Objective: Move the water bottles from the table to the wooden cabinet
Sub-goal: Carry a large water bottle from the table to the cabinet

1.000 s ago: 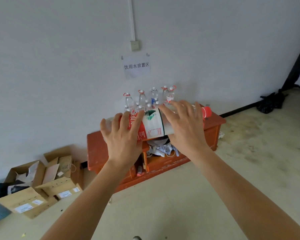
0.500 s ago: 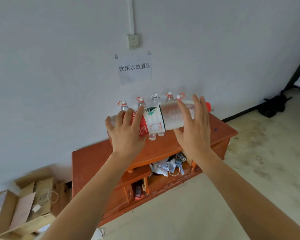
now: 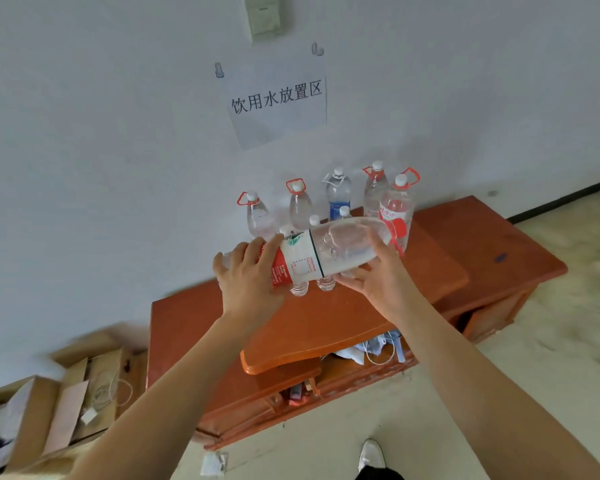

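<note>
Head view. Large clear plastic water bottle point(image 3: 329, 247) with a red-and-white label, lying crosswise in the air above the low orange-red wooden cabinet point(image 3: 326, 320); not touching the top. Left hand point(image 3: 248, 282) wraps the base end, fingers curled over the label from above. Right hand point(image 3: 374, 282) cradles the neck end from below, thumb up the near side, fingers spread under the body.

At the cabinet's back edge, against the wall: row of upright clear bottles point(image 3: 338, 195), several with red carry loops, one blue-labelled. Two small clear bottles point(image 3: 326, 282) stand in front, mostly hidden by the held one. White paper sign point(image 3: 278, 98) on the wall above.

Judged: set-down step, bottle not yet stood up.

Risks:
- Turning it upright this close to the row could swing the neck end into the red-labelled bottle point(image 3: 395, 209) just behind it and topple neighbours.
- Small bottles sit directly beneath; lowering blind would knock them.
- Smooth, heavy-looking body; the right hand only supports, so a slip during the turn seems possible.
</note>
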`<action>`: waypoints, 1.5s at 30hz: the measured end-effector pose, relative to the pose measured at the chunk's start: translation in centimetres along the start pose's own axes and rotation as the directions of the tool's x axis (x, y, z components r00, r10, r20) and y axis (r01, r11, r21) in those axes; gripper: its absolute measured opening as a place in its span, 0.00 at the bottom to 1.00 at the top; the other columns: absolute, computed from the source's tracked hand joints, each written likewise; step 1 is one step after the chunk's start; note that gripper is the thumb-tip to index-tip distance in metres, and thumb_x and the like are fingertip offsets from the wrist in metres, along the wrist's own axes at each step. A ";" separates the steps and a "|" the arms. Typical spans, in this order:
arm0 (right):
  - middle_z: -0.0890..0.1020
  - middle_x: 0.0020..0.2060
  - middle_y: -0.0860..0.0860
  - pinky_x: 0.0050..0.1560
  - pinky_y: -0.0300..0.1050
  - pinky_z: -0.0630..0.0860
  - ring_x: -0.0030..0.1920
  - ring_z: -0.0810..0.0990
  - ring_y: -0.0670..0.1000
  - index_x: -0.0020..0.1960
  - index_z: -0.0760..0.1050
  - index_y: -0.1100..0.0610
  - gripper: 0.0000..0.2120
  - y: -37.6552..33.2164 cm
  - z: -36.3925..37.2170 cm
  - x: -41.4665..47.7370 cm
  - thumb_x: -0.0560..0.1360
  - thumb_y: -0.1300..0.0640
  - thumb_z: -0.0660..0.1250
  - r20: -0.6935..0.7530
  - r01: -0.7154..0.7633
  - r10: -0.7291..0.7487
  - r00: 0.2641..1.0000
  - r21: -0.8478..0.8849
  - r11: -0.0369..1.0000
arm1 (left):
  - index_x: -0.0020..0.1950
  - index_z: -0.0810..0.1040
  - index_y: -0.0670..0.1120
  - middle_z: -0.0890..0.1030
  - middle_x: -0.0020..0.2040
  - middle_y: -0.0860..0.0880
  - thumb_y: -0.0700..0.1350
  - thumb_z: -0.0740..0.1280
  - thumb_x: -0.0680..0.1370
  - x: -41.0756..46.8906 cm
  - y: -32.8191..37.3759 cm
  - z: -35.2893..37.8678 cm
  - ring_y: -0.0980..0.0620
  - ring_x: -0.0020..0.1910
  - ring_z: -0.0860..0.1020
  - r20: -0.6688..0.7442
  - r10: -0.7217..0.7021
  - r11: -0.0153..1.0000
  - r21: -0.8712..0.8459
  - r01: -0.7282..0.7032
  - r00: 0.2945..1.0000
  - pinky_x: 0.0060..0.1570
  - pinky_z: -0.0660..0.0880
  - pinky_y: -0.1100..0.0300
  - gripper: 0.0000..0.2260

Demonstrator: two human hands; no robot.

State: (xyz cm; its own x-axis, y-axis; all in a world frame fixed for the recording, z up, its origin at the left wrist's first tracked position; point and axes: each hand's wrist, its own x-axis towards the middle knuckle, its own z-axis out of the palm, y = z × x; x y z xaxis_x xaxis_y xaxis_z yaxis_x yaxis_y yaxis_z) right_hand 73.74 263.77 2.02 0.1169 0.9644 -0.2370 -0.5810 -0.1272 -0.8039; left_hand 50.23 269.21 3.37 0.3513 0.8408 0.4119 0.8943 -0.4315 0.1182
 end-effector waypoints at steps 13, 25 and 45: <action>0.84 0.56 0.48 0.49 0.55 0.85 0.57 0.84 0.49 0.64 0.77 0.48 0.31 5.5 -0.1 11.3 0.64 0.45 0.83 -0.223 -0.156 0.081 0.972 -0.341 0.927 | 0.76 0.60 0.60 0.71 0.73 0.56 0.57 0.79 0.67 0.6 -4.2 14.0 0.48 0.75 0.66 0.471 -0.274 0.889 -0.208 0.408 0.839 0.74 0.59 0.37 0.43; 0.81 0.50 0.38 0.60 0.40 0.76 0.53 0.80 0.40 0.58 0.74 0.42 0.25 13.7 3.0 13.6 0.66 0.45 0.82 -0.204 -0.077 -0.152 0.967 -0.804 0.589 | 0.80 0.59 0.53 0.71 0.75 0.49 0.38 0.72 0.75 -1.1 -8.5 22.0 0.43 0.72 0.70 0.788 -0.163 0.651 -0.365 0.665 0.593 0.71 0.68 0.46 0.38; 0.76 0.56 0.35 0.60 0.36 0.71 0.58 0.76 0.39 0.72 0.70 0.47 0.24 13.0 6.7 16.7 0.78 0.58 0.69 0.204 0.123 0.210 0.956 -0.930 0.346 | 0.77 0.68 0.53 0.72 0.74 0.51 0.61 0.58 0.84 1.5 -11.9 16.5 0.45 0.70 0.73 0.923 -0.240 -0.076 -0.327 0.942 0.301 0.69 0.69 0.39 0.23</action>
State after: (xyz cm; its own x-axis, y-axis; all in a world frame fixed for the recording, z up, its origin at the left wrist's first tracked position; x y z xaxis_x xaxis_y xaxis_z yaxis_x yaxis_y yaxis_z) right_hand 62.74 279.74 -8.73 -0.1749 0.9427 -0.2842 0.5627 -0.1412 -0.8145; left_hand 44.65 281.04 -12.34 0.1472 0.6581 -0.7384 0.1720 0.7182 0.6743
